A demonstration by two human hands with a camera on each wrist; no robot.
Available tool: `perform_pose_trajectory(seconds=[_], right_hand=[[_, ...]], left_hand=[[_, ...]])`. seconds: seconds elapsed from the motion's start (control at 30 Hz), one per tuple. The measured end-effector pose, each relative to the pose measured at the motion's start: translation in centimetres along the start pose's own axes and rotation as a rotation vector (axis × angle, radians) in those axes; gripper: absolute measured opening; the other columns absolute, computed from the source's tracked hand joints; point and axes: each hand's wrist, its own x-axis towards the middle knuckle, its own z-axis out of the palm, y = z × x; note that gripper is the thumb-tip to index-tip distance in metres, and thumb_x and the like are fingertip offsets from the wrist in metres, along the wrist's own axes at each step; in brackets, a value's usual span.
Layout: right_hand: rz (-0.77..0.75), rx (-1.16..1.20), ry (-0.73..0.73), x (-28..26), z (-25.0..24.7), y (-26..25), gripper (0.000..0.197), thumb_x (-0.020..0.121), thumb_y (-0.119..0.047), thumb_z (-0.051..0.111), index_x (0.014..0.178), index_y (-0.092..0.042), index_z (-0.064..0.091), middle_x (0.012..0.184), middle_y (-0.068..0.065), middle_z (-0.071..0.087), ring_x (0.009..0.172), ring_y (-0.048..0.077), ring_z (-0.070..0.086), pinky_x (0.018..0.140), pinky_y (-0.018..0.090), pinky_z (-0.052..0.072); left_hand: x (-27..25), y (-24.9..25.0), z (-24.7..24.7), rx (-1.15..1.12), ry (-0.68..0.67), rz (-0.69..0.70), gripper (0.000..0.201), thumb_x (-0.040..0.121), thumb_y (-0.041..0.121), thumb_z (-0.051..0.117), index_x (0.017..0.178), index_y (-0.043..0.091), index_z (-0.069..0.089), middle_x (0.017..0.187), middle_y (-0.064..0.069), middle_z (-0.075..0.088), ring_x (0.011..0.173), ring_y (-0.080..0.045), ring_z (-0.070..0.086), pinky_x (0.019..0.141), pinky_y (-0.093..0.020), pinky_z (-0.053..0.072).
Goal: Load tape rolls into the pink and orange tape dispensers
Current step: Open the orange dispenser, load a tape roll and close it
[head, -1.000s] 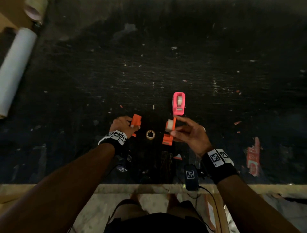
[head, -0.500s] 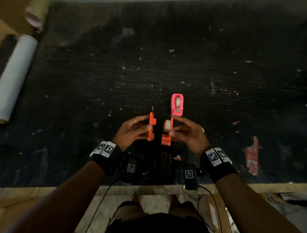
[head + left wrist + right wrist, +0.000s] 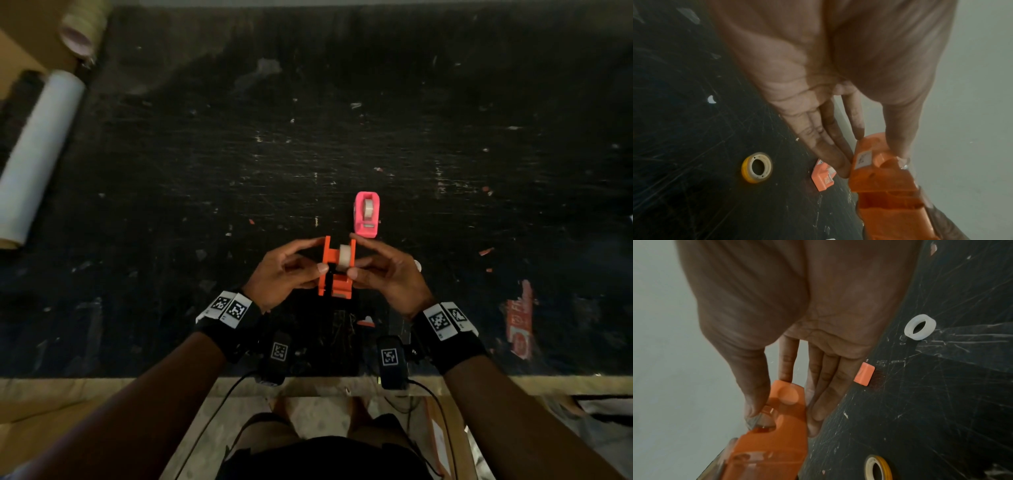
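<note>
Black scratched bench [image 3: 445,102], seen from above in the head view. Near its front edge, both hands raised a little over it, with the orange tape dispenser [image 3: 337,274] between them. Left hand [image 3: 284,274] grasping the left half of the dispenser, thumb and fingertips pinched on its outer wall; in the left wrist view the fingers [image 3: 830,146] lie nearly straight along the orange shell [image 3: 879,170]. Right hand [image 3: 387,274] pinching the right half, thumb at the near side and index finger at the far end; in the right wrist view the thumb [image 3: 754,386] pressed at the edge of the orange wall [image 3: 785,426]. Between the two orange halves a white tape roll [image 3: 345,256] seated on the hub, the halves not fully closed together.

Just beyond the hands, standing on the bench, the pink tape dispenser [image 3: 367,215] with a pale tape roll [image 3: 369,207] already inside.

Below the hands, lying flat on the bench: a yellow-edged tape roll [image 3: 757,167], a small orange plastic piece [image 3: 823,177] and, at the right side, a white plastic ring [image 3: 920,326]. Apart from each other, all three.

At the far left edge, a long white paper roll [image 3: 37,150] and a roll of cream masking tape [image 3: 84,29]. At the right, a red torn label [image 3: 520,318] stuck to the bench.
</note>
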Motion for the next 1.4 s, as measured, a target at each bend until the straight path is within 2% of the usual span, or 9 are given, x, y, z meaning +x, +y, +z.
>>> perform_pose_trajectory(seconds=[0.17,0.33,0.5,0.6,0.83,1.03,1.17,1.3,1.4], right_hand=[[0.004,-0.001,-0.009,-0.1,-0.3,0.1,0.064,0.084,0.003,0.072,0.142,-0.016,0.053,0.109,0.023,0.073,0.108,0.031,0.071,0.088,0.045,0.061],[0.002,0.028,-0.006,-0.2,-0.4,0.3,0.064,0.084,0.002,0.071,0.143,-0.014,0.052,0.112,0.026,0.072,0.110,0.033,0.070,0.088,0.045,0.060],[-0.006,0.000,-0.003,-0.3,-0.3,0.1,0.064,0.083,0.001,0.073,0.142,-0.017,0.054,0.107,0.023,0.073,0.105,0.026,0.072,0.085,0.037,0.061],[-0.011,-0.003,-0.002,-0.2,-0.4,-0.1,0.064,0.083,0.001,0.073,0.141,-0.019,0.054,0.107,0.024,0.073,0.106,0.027,0.072,0.087,0.039,0.061],[-0.005,-0.019,-0.005,-0.1,-0.4,0.0,0.065,0.083,-0.001,0.074,0.141,-0.022,0.054,0.098,0.004,0.078,0.104,0.021,0.073,0.088,0.041,0.060],[0.009,-0.039,-0.019,-0.1,-0.7,-0.1,0.064,0.084,-0.003,0.074,0.141,-0.024,0.054,0.109,0.012,0.076,0.108,0.024,0.072,0.090,0.044,0.060],[0.004,-0.045,-0.012,-0.1,-0.7,-0.1,0.065,0.084,-0.002,0.074,0.142,-0.023,0.054,0.109,0.011,0.076,0.108,0.022,0.072,0.091,0.041,0.060],[0.002,-0.047,-0.012,-0.1,-0.7,-0.2,0.065,0.083,-0.002,0.074,0.142,-0.020,0.053,0.109,0.017,0.075,0.107,0.025,0.072,0.090,0.044,0.060],[-0.004,-0.028,-0.006,0.1,-0.6,-0.3,0.065,0.081,-0.008,0.076,0.141,-0.022,0.055,0.108,0.017,0.076,0.106,0.028,0.072,0.090,0.048,0.060]], left_hand=[[0.0,-0.1,0.2,0.016,0.007,0.009,0.052,0.088,0.011,0.075,0.135,0.029,0.062,0.114,-0.023,0.072,0.106,-0.028,0.073,0.092,-0.048,0.060],[-0.1,0.1,0.6,0.021,-0.002,0.003,0.051,0.088,0.012,0.075,0.135,0.027,0.062,0.118,-0.022,0.071,0.109,-0.030,0.073,0.091,-0.046,0.061],[0.0,-0.1,1.4,0.038,0.004,0.019,0.055,0.082,0.021,0.079,0.134,0.027,0.062,0.115,-0.022,0.072,0.103,-0.024,0.074,0.083,-0.039,0.062],[0.1,0.0,1.6,0.035,0.019,0.017,0.052,0.085,0.018,0.078,0.134,0.025,0.062,0.114,-0.025,0.071,0.100,-0.022,0.074,0.079,-0.034,0.062],[0.2,0.1,1.7,0.040,0.026,0.029,0.050,0.086,0.013,0.077,0.133,0.023,0.062,0.113,-0.027,0.071,0.103,-0.026,0.073,0.081,-0.037,0.063],[0.1,0.4,1.8,0.046,0.004,0.024,0.051,0.088,0.008,0.075,0.136,0.019,0.060,0.116,-0.019,0.072,0.108,-0.026,0.072,0.079,-0.031,0.062],[0.2,0.4,2.0,0.034,0.011,0.025,0.052,0.087,0.006,0.075,0.135,0.017,0.059,0.116,-0.017,0.072,0.109,-0.027,0.072,0.083,-0.036,0.063],[0.4,0.4,1.7,0.045,-0.002,-0.003,0.053,0.084,0.009,0.079,0.132,0.020,0.060,0.117,-0.019,0.071,0.110,-0.030,0.072,0.081,-0.038,0.063],[0.6,0.6,1.6,0.026,0.006,-0.014,0.059,0.086,0.010,0.077,0.139,0.025,0.055,0.109,-0.015,0.073,0.102,-0.027,0.074,0.080,-0.036,0.062]])
